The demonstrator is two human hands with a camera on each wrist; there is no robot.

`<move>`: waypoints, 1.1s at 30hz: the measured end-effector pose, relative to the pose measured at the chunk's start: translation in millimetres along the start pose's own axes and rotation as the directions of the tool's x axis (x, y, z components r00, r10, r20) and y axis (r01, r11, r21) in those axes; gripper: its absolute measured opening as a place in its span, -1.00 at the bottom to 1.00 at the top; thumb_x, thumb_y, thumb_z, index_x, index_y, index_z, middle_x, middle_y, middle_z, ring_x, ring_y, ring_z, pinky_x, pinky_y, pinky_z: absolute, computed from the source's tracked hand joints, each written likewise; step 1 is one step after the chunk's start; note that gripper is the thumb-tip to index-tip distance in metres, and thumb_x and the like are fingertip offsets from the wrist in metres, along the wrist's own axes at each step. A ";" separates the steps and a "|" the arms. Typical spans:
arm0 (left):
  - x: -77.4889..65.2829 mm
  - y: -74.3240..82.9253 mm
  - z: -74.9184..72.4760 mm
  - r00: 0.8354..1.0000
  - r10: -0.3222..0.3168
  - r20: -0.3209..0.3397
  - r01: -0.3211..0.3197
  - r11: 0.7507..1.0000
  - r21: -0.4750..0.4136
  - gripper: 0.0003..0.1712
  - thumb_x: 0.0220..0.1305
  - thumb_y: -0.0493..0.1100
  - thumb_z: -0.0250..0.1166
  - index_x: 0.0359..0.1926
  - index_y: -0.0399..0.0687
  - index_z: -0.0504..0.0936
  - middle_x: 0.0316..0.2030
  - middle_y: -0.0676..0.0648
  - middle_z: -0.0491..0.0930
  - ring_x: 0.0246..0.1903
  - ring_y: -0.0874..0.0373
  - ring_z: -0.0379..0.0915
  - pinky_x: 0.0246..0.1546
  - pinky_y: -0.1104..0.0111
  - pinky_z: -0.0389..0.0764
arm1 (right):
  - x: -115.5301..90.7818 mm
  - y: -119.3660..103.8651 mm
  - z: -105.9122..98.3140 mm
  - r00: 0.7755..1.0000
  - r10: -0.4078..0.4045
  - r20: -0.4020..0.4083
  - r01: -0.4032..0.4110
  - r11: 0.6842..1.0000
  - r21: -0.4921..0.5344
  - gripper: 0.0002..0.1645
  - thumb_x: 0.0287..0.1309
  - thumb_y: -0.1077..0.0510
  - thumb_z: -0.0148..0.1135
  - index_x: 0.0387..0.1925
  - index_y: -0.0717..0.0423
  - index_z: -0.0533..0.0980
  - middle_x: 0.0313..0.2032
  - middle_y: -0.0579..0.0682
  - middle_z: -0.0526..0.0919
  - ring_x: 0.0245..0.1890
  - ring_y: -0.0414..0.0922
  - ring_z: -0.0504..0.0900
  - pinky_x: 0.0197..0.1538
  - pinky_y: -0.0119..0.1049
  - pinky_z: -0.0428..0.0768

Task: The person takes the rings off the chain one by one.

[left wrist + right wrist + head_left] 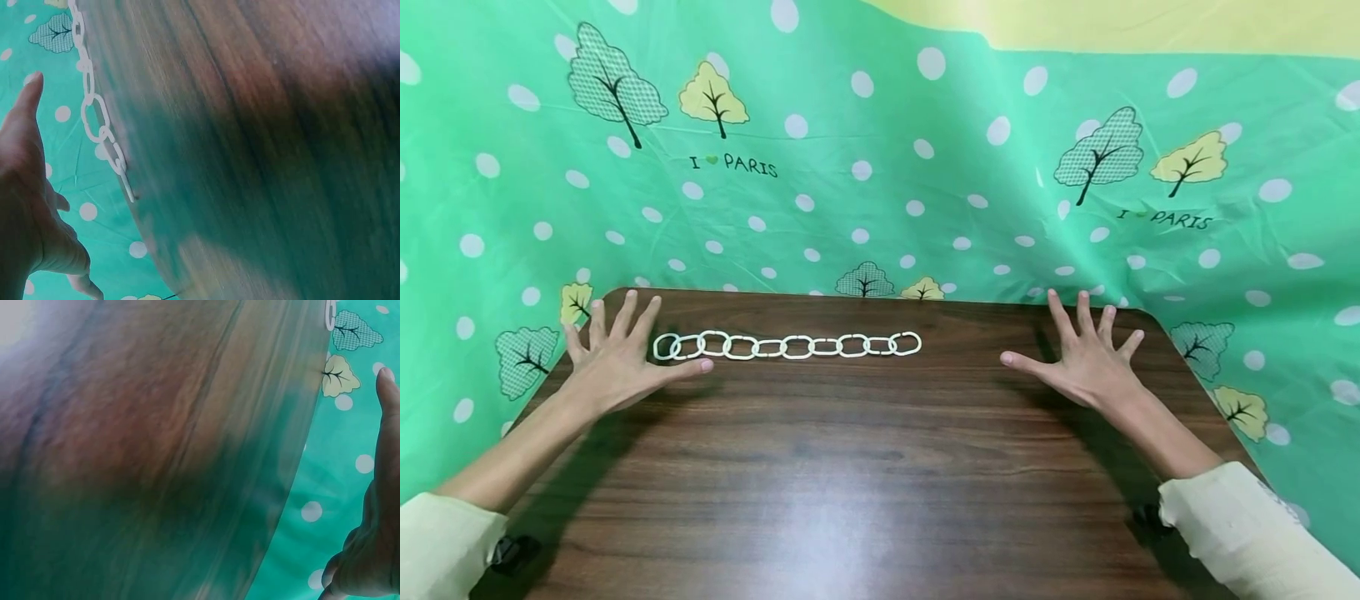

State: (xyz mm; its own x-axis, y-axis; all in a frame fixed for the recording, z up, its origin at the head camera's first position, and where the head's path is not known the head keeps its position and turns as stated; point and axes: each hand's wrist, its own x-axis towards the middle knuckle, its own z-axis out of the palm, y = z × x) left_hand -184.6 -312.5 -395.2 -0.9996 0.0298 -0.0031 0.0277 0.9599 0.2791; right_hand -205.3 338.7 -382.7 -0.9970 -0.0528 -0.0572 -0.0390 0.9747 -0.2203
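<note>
A white chain [797,347] of several oval links lies in a nearly straight row on the dark wood table, left of its middle and toward the far edge. My left hand [613,358] is spread over the left end of the chain, its thumb overlapping the first links in the head view. In the left wrist view the chain [94,115] runs beyond that hand's thumb. Well to the right of the chain, my right hand [1090,358] is spread wide with nothing in it. Only one end link of the chain [330,315] shows in the right wrist view.
The brown wood-grain table [850,483] has rounded far corners. Behind it and along its sides hangs a green cloth [880,200] with white dots and printed trees. Pale sleeves [1247,525] cover both forearms, and a dark wrist device [512,552] sits below the left one.
</note>
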 end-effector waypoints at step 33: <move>7.1 35.9 4.6 0.996 0.079 -0.051 -0.083 0.993 -0.086 0.56 0.19 0.66 0.46 0.81 -0.21 0.03 0.80 -0.45 -0.08 0.75 -0.62 -0.38 0.57 -0.68 -0.33 | 5.6 -30.5 8.1 0.999 -0.034 0.033 0.030 0.993 0.115 0.53 0.29 -0.79 0.19 0.88 -0.24 -0.32 0.81 0.44 -0.20 0.58 0.72 0.23 0.28 0.74 0.46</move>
State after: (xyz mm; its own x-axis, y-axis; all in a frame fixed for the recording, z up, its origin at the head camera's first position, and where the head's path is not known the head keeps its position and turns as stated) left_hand -190.7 -276.6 -389.5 -0.9935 0.0907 0.0682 0.1093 0.9264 0.3603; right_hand -209.2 306.9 -384.2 -0.9923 -0.0932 -0.0821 -0.0610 0.9413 -0.3320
